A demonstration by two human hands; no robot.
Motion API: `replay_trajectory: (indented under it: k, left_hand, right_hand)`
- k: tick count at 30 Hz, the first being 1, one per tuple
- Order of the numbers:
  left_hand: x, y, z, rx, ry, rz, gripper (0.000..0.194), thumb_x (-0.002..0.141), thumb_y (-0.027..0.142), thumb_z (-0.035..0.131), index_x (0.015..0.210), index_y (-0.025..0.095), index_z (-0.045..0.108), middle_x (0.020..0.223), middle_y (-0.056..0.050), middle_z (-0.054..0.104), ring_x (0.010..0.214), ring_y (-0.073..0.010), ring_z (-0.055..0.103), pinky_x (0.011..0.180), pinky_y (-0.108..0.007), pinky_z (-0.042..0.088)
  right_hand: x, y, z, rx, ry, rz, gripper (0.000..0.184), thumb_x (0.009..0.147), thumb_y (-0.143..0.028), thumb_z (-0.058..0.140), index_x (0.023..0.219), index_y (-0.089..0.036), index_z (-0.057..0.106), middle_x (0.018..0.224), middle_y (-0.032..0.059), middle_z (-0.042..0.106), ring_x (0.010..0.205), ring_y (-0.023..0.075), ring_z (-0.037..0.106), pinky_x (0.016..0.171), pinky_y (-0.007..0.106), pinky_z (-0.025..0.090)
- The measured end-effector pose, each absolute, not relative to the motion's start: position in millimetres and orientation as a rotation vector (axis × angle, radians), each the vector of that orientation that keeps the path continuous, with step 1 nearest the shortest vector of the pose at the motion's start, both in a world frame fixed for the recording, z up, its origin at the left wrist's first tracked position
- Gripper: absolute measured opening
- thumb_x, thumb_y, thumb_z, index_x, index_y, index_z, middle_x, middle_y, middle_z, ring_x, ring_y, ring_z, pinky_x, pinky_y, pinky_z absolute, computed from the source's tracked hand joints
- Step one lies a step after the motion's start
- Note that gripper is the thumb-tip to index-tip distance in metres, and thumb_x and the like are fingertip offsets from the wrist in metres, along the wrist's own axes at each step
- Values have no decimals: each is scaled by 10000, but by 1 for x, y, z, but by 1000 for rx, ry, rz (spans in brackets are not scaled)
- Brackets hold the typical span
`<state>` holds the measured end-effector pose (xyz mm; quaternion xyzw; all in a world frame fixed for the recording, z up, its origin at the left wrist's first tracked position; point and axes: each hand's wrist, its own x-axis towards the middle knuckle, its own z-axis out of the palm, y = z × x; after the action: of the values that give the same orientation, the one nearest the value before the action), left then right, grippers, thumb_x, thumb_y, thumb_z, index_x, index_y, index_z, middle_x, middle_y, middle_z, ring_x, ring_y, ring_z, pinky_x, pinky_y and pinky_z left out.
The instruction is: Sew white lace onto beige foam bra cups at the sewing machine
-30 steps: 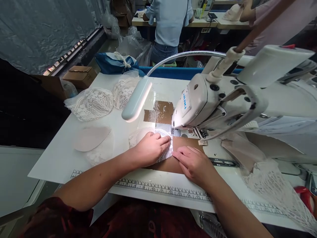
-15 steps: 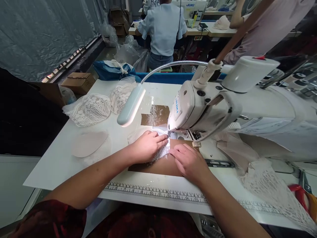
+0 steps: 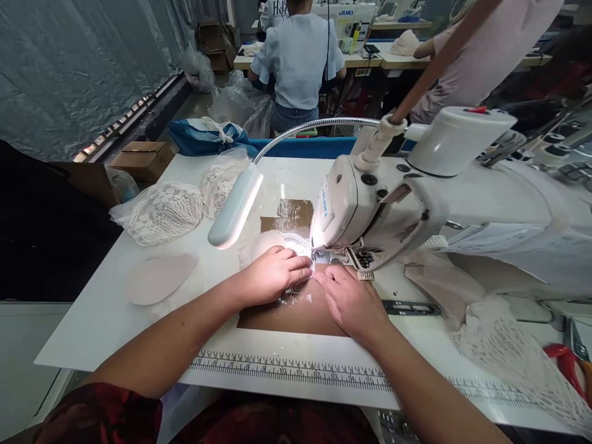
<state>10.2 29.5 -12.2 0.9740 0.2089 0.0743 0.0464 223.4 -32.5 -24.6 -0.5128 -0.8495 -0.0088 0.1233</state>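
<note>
White sewing table (image 3: 106,314): left hand (image 3: 272,274) and right hand (image 3: 349,299) lay flat, pressing white lace piece (image 3: 296,242) under white sewing machine (image 3: 365,203); fingertips near the needle risked a prick.

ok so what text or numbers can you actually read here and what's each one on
"JUKI", in blue, on the head of the near sewing machine.
"JUKI", on the far sewing machine in the back.
Letters like "HJ" on the back of a person's shirt, cut off by the frame.
Numbers along the printed ruler at the table's front edge: too small to read reliably.
</note>
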Motion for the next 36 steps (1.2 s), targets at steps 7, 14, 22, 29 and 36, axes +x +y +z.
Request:
replay_trajectory:
  k: [7, 14, 22, 29, 36]
  left_hand:
    - [11, 39, -15, 2940, 713, 246, 417, 883, 109, 434, 1277, 156, 560, 1354, -64, 542, 975, -236, 507, 831, -368, 404]
    - [14, 48, -16, 2941, 800, 243, 422, 875, 130, 463, 1288, 136, 548, 1200, -126, 621, 946, -246, 505, 778, -365, 402]
    - [14, 50, -20, 2940, 840, 271, 419, 886, 152, 467, 1300, 150, 533, 1246, -126, 593, 994, -257, 503, 823, -382, 413]
    - [7, 34, -3, 2939, 1036, 208, 340, 941, 275, 415, 1200, 133, 585, 1236, -137, 572, 1036, -266, 528, 837, -389, 442]
    - [11, 18, 3, 2834, 1057, 173, 314, 949, 291, 392, 910, 133, 661, 913, -95, 622, 833, -202, 571, 720, -318, 463]
  right_hand:
    - [218, -28, -22, -1659, -2469, 2, 439, 834, -101, 460, 1211, -249, 629, 875, 52, 637, 777, 189, 519, 559, 286, 301]
    - [219, -29, -23, -1716, -2429, 71, 474, 845, -104, 439, 1243, -295, 610, 903, 43, 642, 719, 165, 509, 548, 285, 298]
    - [220, -28, -24, -1620, -2379, 118, 424, 869, -125, 417, 1205, -252, 642, 949, 56, 657, 854, 191, 554, 647, 274, 385]
    - [222, -28, -20, -1591, -2360, 171, 429, 846, -96, 423, 1179, -247, 647, 926, 43, 676, 813, 172, 592, 650, 263, 420]
    - [224, -27, -19, -1555, -2332, 167, 389, 848, -110, 409, 1110, -220, 673, 961, 52, 703, 845, 187, 615, 710, 285, 474]
